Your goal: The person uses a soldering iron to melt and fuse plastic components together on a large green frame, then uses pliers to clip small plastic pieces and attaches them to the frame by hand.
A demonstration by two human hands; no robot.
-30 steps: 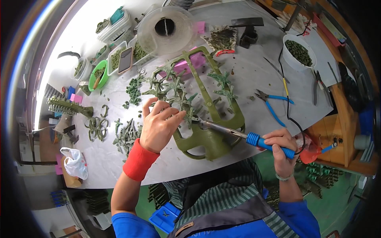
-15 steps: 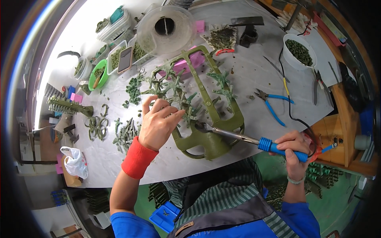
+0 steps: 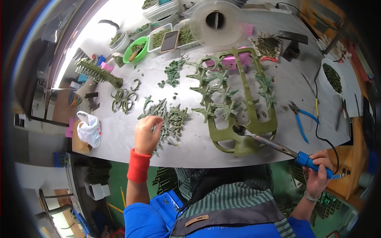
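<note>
My right hand [image 3: 318, 174] grips a soldering iron [image 3: 274, 146] by its blue handle. The iron's dark, spoon-like tip rests on or just over the near end of an olive-green frame [image 3: 243, 137] with long slots; contact is unclear. Several small green star-shaped pieces [image 3: 226, 94] stand along the frame's bars. My left hand [image 3: 147, 135], under a red wristband, is over the near left edge of a pile of loose green star-shaped pieces [image 3: 168, 117]. Its fingers are curled together, and whatever they hold, if anything, is hidden.
Blue-handled cutters [image 3: 303, 121] and a white bucket of green pellets [image 3: 332, 77] are right of the frame. A clear round cover [image 3: 218, 20], a phone [image 3: 169, 41] and a green bowl [image 3: 136, 50] stand behind. Green rings [image 3: 124, 99] and a plastic bag [image 3: 88, 130] lie left.
My left hand has left the frame and gone left to the loose pieces. The view has shifted, while my right hand keeps the soldering iron with its tip by the frame's near end.
</note>
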